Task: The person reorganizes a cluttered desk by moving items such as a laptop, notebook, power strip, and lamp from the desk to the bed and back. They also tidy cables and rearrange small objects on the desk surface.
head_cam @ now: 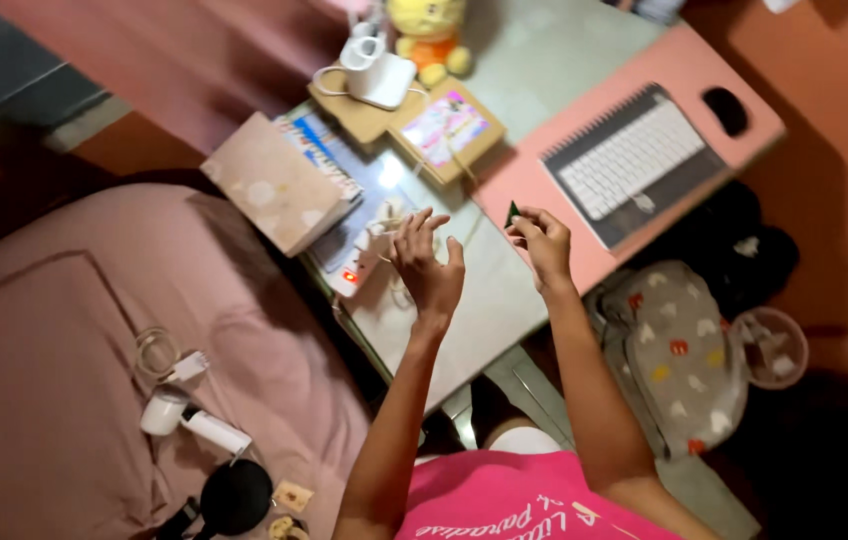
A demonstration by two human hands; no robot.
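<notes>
Over a desk, the right hand pinches a small dark green piece at its fingertips; the left hand spreads empty above a power strip, where a loose pinch could drop the piece among cables

A single head-worn view looks steeply down from above the person's chest, tilted so the pale glass-topped worktop runs diagonally. It sits at arm's length from the worktop, taking in the pink-covered bed at left and the floor at right.
</notes>
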